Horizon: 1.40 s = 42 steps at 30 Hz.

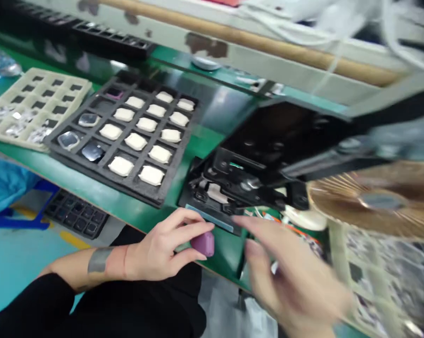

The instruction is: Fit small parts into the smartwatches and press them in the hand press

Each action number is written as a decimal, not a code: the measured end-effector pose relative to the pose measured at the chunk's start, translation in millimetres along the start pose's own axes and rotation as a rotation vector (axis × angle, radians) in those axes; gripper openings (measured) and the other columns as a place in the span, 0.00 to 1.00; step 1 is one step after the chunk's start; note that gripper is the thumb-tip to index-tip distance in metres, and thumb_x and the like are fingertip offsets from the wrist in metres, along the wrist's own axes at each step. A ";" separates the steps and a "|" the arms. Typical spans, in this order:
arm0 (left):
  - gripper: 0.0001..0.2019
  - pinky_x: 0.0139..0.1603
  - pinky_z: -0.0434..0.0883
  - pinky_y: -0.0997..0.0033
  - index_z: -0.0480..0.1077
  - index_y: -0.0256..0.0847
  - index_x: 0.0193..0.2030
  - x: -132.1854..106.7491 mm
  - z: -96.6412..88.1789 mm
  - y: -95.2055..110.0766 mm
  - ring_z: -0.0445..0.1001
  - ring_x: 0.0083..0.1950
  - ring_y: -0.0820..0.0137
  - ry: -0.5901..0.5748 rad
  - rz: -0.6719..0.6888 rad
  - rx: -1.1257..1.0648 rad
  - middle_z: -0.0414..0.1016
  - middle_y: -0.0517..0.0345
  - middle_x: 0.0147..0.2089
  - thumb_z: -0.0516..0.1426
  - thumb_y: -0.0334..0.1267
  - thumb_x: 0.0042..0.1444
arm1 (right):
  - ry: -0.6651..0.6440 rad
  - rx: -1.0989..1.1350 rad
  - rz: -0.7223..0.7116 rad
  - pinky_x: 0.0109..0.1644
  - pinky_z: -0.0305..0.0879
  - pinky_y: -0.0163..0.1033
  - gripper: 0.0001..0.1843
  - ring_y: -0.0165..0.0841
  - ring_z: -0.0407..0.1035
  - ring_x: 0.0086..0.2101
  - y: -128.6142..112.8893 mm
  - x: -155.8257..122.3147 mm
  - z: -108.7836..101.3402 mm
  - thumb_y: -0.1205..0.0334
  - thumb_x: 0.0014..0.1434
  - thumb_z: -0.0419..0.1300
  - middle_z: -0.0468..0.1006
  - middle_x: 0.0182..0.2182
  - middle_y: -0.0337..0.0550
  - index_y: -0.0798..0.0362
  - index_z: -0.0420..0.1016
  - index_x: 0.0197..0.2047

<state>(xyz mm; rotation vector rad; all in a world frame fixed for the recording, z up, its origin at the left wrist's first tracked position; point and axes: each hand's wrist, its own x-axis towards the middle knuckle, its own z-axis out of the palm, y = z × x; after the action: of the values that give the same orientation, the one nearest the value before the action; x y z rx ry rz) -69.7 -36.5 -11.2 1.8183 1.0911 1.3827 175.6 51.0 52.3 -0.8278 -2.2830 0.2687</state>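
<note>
My left hand [162, 246] pinches a small purple block-like piece [204, 244] with rounded edges between thumb and fingers, at the bench's front edge. Just beyond it stands a black fixture [212, 197] with a pale part inside and a bluish strip along its front. My right hand [292, 277] is blurred by motion to the right of the fixture. Its index finger and thumb are apart, the fingertip close to the fixture's front corner. The other fingers of that hand are curled and partly hidden.
A black tray [127, 145] holds several cream pieces and a few dark glossy ones. Left of it lies a beige tray [36, 103]. A gold-coloured fan [377, 202] and another beige tray [367, 281] are at right. A shelf [268, 47] crosses above the green bench.
</note>
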 end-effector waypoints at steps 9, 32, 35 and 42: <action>0.18 0.48 0.88 0.62 0.75 0.34 0.68 5.9 3.0 0.6 0.91 0.50 0.57 0.063 0.188 0.456 0.88 0.41 0.57 0.61 0.43 0.80 | -0.354 -0.312 -0.092 0.75 0.75 0.74 0.43 0.64 0.71 0.74 37.5 3.4 69.5 0.72 0.74 0.52 0.72 0.76 0.70 0.57 0.49 0.89; 0.20 0.35 0.76 0.60 0.78 0.37 0.72 91.7 18.7 -5.7 0.90 0.42 0.56 -0.412 -0.033 1.127 0.86 0.38 0.62 0.53 0.30 0.80 | -0.001 0.096 0.143 0.76 0.80 0.54 0.38 0.44 0.76 0.70 -2.9 -43.5 23.3 0.75 0.77 0.57 0.78 0.70 0.55 0.43 0.65 0.84; 0.19 0.35 0.75 0.60 0.80 0.34 0.66 92.0 17.3 -4.7 0.90 0.42 0.55 -0.422 -0.047 1.127 0.86 0.37 0.59 0.52 0.27 0.78 | -0.001 0.092 0.150 0.76 0.80 0.53 0.37 0.43 0.76 0.70 -1.7 -44.1 25.3 0.75 0.77 0.57 0.78 0.70 0.54 0.43 0.65 0.84; 0.18 0.37 0.77 0.58 0.81 0.32 0.62 102.6 19.7 -5.2 0.91 0.46 0.51 -0.462 -0.113 1.046 0.86 0.36 0.57 0.51 0.27 0.77 | -0.002 0.050 0.086 0.75 0.80 0.52 0.38 0.43 0.76 0.70 -0.1 -42.8 24.9 0.76 0.76 0.58 0.79 0.70 0.54 0.45 0.65 0.84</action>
<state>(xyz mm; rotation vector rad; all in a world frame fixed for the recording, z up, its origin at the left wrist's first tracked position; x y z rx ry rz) -39.8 56.3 26.9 2.5126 1.7685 0.2100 183.1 24.9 10.9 -0.9010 -2.2364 0.3646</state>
